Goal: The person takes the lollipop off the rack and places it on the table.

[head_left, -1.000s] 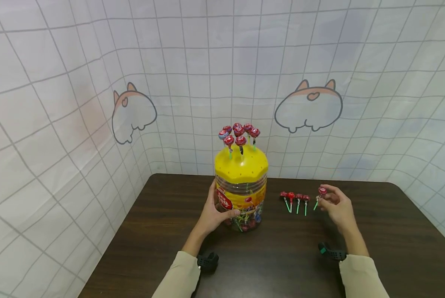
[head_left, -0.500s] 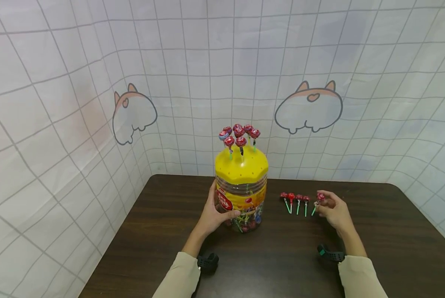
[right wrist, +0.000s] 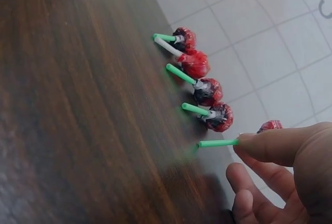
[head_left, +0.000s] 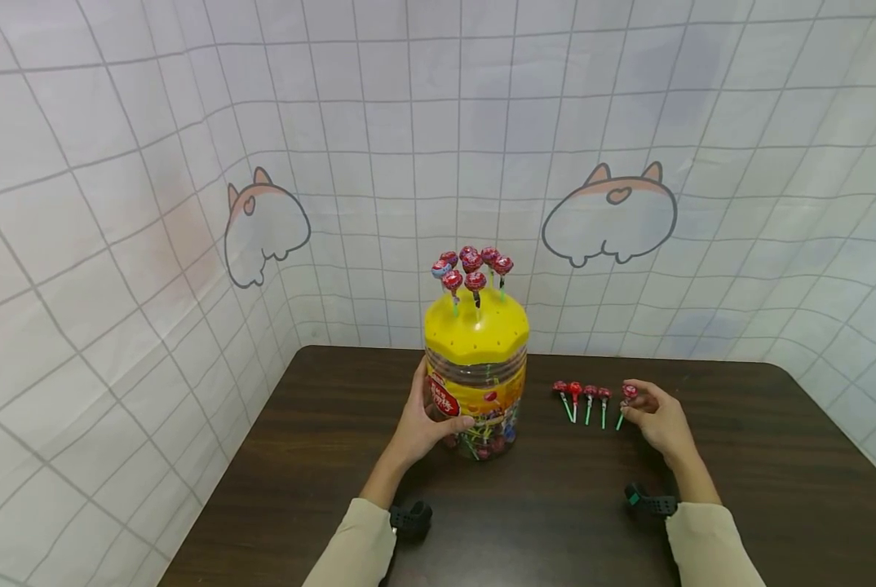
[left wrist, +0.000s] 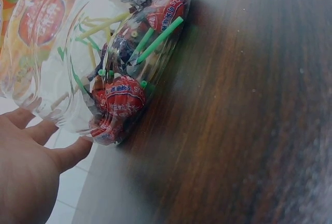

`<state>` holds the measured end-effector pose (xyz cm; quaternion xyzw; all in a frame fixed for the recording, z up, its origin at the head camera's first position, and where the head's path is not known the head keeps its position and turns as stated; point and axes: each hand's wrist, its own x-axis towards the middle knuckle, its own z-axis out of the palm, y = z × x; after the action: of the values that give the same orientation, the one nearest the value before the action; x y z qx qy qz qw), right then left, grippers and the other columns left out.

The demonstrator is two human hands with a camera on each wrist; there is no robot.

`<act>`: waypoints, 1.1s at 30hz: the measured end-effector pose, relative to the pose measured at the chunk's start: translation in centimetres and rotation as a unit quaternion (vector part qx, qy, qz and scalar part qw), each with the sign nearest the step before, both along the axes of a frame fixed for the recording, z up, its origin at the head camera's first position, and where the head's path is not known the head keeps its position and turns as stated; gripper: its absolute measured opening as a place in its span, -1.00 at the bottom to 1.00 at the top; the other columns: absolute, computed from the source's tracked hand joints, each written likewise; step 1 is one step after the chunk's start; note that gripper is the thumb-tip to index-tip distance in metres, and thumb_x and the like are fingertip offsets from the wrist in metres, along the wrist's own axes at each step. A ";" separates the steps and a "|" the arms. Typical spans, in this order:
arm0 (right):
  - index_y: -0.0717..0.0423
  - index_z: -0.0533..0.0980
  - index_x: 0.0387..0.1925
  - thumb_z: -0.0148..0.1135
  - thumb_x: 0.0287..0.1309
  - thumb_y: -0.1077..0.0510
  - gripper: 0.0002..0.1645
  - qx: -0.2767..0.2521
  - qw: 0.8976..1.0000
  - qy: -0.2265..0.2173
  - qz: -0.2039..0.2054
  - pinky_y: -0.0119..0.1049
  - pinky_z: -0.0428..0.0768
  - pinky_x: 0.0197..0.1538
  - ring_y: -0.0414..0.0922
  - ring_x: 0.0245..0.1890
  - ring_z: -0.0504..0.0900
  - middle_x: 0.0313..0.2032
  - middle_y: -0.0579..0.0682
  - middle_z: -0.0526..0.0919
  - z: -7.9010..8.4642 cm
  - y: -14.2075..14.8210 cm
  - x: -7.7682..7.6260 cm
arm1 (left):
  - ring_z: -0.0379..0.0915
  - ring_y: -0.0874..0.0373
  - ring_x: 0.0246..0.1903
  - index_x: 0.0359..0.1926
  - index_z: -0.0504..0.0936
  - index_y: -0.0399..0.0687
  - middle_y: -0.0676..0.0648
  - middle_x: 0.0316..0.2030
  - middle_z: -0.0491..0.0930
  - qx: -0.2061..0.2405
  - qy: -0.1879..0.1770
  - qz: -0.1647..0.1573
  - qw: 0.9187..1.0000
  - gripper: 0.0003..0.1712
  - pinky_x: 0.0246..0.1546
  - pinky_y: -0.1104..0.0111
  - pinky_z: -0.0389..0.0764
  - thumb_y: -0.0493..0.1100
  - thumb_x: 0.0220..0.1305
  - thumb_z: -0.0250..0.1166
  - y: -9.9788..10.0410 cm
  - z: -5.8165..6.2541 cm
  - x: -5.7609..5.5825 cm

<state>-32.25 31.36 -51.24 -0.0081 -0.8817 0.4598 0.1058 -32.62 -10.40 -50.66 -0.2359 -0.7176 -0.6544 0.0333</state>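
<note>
While your left grip (head_left: pixel 416 420) clasps clear plastic jar (head_left: pixel 493 394) under faceted yellow lid (head_left: pixel 480 338), your right grip (head_left: pixel 658 416) pinches ball-shaped, wrapped lollipop (head_left: pixel 630 392) by slim stick (right wrist: pixel 218 143); table (head_left: pixel 548 514) wood-grained.

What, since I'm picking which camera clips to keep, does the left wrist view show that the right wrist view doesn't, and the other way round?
Only the left wrist view: the clear jar with lollipops inside, and the left hand against it.

Only the right wrist view: the right hand pinching a lollipop, beside a row of four lollipops.

Both: the dark table, green sticks and white gridded backdrop.
</note>
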 end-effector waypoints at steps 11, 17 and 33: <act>0.25 0.42 0.36 0.33 0.30 0.27 -0.37 0.030 0.999 -0.020 0.016 -0.38 0.52 -0.17 -0.26 -0.24 0.57 -0.08 0.26 0.68 0.0 0.5 -0.6 | 0.34 0.01 0.38 0.60 -0.24 0.58 0.02 0.44 0.30 0.006 0.000 -0.002 1.000 0.32 0.40 -0.15 0.37 0.17 0.12 0.56 0.1 0.0 0.1; 0.25 0.39 0.39 0.31 0.33 0.21 -0.36 0.038 0.998 -0.049 0.016 -0.22 0.52 -0.11 -0.01 -0.12 0.60 0.01 0.33 0.63 0.1 0.5 -0.8 | 0.34 0.03 0.37 0.59 -0.21 0.62 0.04 0.42 0.32 0.009 -0.003 0.001 1.000 0.31 0.40 -0.15 0.37 0.19 0.09 0.57 0.1 -0.1 -0.1; 0.29 0.45 0.31 0.34 0.28 0.20 -0.39 0.087 0.993 -0.071 0.030 0.29 0.46 0.11 0.30 0.06 0.49 0.23 0.45 0.49 0.1 1.0 -1.5 | 0.35 0.04 0.37 0.59 -0.22 0.61 0.05 0.42 0.34 0.005 -0.001 -0.004 1.000 0.31 0.39 -0.16 0.38 0.17 0.11 0.57 0.0 0.0 0.0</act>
<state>-33.78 32.39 -51.15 -0.0055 -0.9234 0.3827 0.0293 -32.57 -10.42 -50.66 -0.2381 -0.7135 -0.6582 0.0312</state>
